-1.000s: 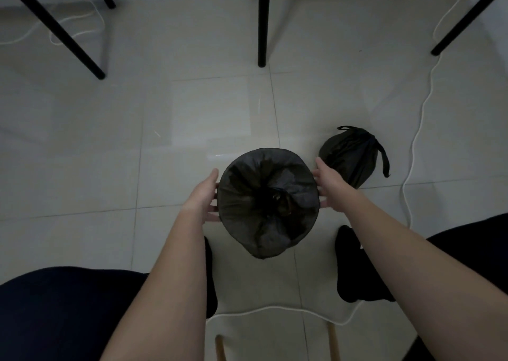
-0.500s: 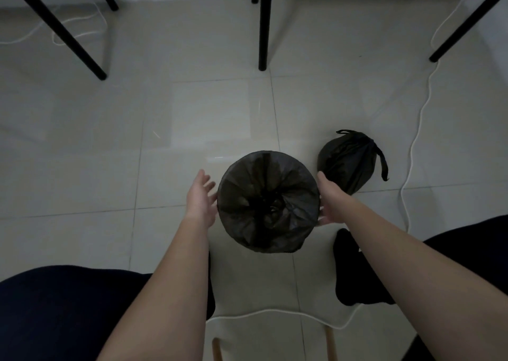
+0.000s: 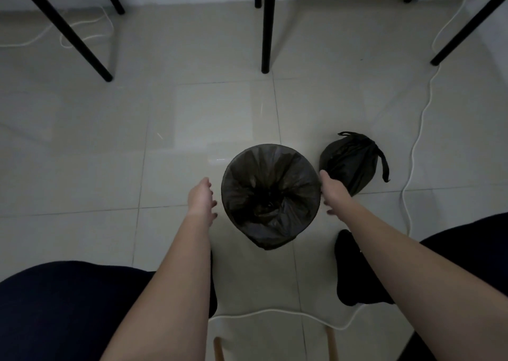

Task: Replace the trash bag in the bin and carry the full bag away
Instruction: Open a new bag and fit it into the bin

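Both hands have come off the bin [image 3: 270,241]; a second ago they clasped its sides. Left hand [image 3: 202,200] now hangs just beside the rim, apart from it, fingers loose, holding nothing. Right hand [image 3: 334,193] sits close against the opposite side, fingers relaxed, gripping nothing; can't tell if the thumb brushes the rim.

Bin stands upright on the tiled floor [image 3: 137,168] between the hands, with a fresh black liner [image 3: 269,193] spread inside and folded over the rim. Tied full bag [image 3: 349,162] lies on the floor just right of the bin, past the right hand, drawstring loops sticking out.

Liner step looks done; carry-away remains. Next move probably needs the right hand to go to the loops, close on them and lift. White cable [image 3: 415,146] runs along the floor right of the bag and could snag.
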Action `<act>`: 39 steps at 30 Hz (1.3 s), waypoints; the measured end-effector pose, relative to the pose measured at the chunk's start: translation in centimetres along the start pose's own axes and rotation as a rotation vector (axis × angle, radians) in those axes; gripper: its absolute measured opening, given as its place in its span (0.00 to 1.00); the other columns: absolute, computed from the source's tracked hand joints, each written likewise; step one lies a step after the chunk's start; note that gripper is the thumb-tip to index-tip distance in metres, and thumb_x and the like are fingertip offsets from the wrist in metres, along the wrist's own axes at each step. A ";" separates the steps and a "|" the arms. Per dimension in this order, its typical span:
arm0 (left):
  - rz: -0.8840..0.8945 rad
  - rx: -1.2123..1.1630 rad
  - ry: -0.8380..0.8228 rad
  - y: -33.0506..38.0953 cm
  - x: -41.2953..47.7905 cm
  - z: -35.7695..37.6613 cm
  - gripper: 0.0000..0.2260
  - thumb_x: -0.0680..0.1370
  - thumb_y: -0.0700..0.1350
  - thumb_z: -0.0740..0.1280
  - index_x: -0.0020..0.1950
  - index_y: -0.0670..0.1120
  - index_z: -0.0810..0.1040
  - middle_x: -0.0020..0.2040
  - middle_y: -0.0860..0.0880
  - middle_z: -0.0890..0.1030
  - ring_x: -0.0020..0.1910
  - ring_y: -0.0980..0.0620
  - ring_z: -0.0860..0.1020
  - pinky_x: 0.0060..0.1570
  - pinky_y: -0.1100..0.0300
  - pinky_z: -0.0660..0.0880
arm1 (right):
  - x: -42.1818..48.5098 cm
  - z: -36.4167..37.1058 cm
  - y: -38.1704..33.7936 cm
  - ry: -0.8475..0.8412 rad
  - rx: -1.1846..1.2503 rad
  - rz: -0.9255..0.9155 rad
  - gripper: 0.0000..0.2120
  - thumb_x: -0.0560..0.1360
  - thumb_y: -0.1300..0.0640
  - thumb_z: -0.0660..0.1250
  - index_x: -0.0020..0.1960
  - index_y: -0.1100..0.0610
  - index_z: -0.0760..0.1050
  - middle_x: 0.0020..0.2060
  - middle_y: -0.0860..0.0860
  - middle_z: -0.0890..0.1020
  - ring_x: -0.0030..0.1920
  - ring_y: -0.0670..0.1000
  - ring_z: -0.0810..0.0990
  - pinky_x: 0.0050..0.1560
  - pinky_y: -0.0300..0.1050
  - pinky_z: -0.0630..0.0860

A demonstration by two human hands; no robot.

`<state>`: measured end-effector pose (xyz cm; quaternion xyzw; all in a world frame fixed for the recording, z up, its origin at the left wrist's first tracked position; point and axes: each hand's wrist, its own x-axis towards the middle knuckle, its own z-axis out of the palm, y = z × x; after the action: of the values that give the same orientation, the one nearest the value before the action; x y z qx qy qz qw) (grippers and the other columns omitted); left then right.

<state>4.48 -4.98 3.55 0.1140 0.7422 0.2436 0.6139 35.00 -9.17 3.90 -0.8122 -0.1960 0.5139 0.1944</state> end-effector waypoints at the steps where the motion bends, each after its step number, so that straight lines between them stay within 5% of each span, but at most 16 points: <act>1: 0.004 0.076 0.001 0.2 -0.1 0.0 0.22 0.83 0.58 0.58 0.72 0.47 0.75 0.64 0.47 0.76 0.60 0.42 0.76 0.61 0.42 0.71 | 0.3 0.3 -0.2 0.074 0.025 -0.083 0.25 0.83 0.40 0.53 0.54 0.60 0.77 0.51 0.56 0.80 0.48 0.56 0.77 0.48 0.50 0.73; 5: -0.032 0.048 -0.264 0.6 -1.1 0.5 0.18 0.84 0.63 0.57 0.57 0.54 0.80 0.58 0.53 0.82 0.60 0.46 0.79 0.63 0.43 0.75 | -0.5 0.9 -1.0 -0.124 0.248 0.038 0.22 0.82 0.36 0.55 0.58 0.50 0.79 0.51 0.50 0.83 0.50 0.52 0.81 0.48 0.50 0.79; 8: 0.013 0.041 -0.281 0.2 -0.9 1.1 0.17 0.83 0.64 0.58 0.54 0.54 0.80 0.56 0.55 0.83 0.58 0.49 0.79 0.63 0.47 0.74 | -0.6 0.5 -0.6 -0.161 0.205 0.114 0.26 0.82 0.34 0.53 0.60 0.52 0.77 0.52 0.52 0.83 0.52 0.55 0.81 0.48 0.50 0.79; 10: 0.182 0.120 -0.119 -0.1 -0.4 1.7 0.13 0.81 0.59 0.64 0.56 0.52 0.81 0.54 0.52 0.83 0.57 0.48 0.80 0.58 0.52 0.74 | -0.3 0.5 0.1 0.034 0.001 -0.061 0.25 0.84 0.40 0.55 0.64 0.58 0.77 0.55 0.57 0.81 0.54 0.59 0.79 0.53 0.51 0.75; 13: 0.613 0.348 0.180 0.1 -0.2 2.7 0.11 0.78 0.46 0.68 0.59 0.48 0.82 0.54 0.50 0.84 0.56 0.48 0.82 0.58 0.57 0.76 | 0.1 0.9 1.2 0.387 -0.361 -0.563 0.15 0.81 0.51 0.63 0.61 0.59 0.78 0.56 0.58 0.78 0.57 0.60 0.77 0.55 0.51 0.73; 19: 1.104 1.295 -0.049 0.0 -0.7 5.9 0.13 0.78 0.45 0.67 0.61 0.51 0.83 0.60 0.48 0.82 0.60 0.45 0.79 0.61 0.49 0.77 | -0.9 4.4 1.0 0.178 -0.905 -1.052 0.16 0.77 0.52 0.67 0.64 0.54 0.75 0.58 0.53 0.77 0.60 0.57 0.76 0.59 0.53 0.76; 24: 1.011 1.864 -0.103 -2.4 0.8 5.8 0.30 0.76 0.63 0.68 0.74 0.51 0.73 0.75 0.47 0.72 0.76 0.43 0.67 0.78 0.42 0.57 | 0.2 6.8 2.2 -0.017 -1.316 -0.910 0.37 0.78 0.39 0.65 0.80 0.56 0.61 0.76 0.56 0.68 0.79 0.60 0.61 0.79 0.58 0.55; 27: 0.812 2.109 -0.022 -3.2 1.8 5.6 0.53 0.67 0.80 0.60 0.84 0.49 0.58 0.84 0.43 0.56 0.84 0.38 0.49 0.77 0.34 0.35 | 1.0 7.2 2.8 -0.067 -1.613 -0.604 0.52 0.73 0.24 0.55 0.84 0.56 0.48 0.82 0.58 0.56 0.82 0.61 0.48 0.79 0.66 0.38; 31: 0.614 2.281 -0.048 -2.8 2.8 5.3 0.68 0.58 0.88 0.55 0.86 0.47 0.45 0.86 0.43 0.45 0.83 0.39 0.35 0.71 0.32 0.25 | 1.6 7.2 3.0 -0.149 -1.806 -0.344 0.59 0.68 0.17 0.48 0.84 0.57 0.41 0.83 0.57 0.49 0.82 0.61 0.41 0.76 0.67 0.29; 34: 0.676 2.293 -0.050 -2.2 2.5 5.5 0.70 0.55 0.88 0.55 0.86 0.46 0.45 0.85 0.42 0.46 0.82 0.38 0.35 0.70 0.32 0.24 | 1.3 6.9 2.4 -0.101 -1.765 -0.462 0.57 0.70 0.19 0.50 0.84 0.58 0.48 0.82 0.57 0.56 0.82 0.61 0.47 0.77 0.67 0.32; 37: 0.714 2.271 -0.032 -2.4 0.7 6.5 0.60 0.66 0.84 0.56 0.86 0.46 0.49 0.85 0.43 0.50 0.84 0.40 0.39 0.73 0.34 0.27 | 0.3 6.0 1.3 -0.007 -1.632 -0.798 0.32 0.78 0.36 0.56 0.72 0.57 0.74 0.67 0.56 0.77 0.71 0.61 0.70 0.77 0.63 0.53; 39: 0.731 2.249 -0.010 -2.9 -0.7 7.2 0.45 0.77 0.76 0.52 0.85 0.47 0.56 0.85 0.43 0.56 0.84 0.40 0.44 0.75 0.35 0.27 | 0.0 5.4 0.7 0.024 -1.541 -0.952 0.19 0.78 0.47 0.60 0.62 0.55 0.80 0.57 0.54 0.81 0.61 0.59 0.75 0.66 0.57 0.67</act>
<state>11.99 -6.16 1.81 0.7967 0.4606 -0.3858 0.0652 30.12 -9.14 1.43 -0.5556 -0.7989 0.0972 -0.2089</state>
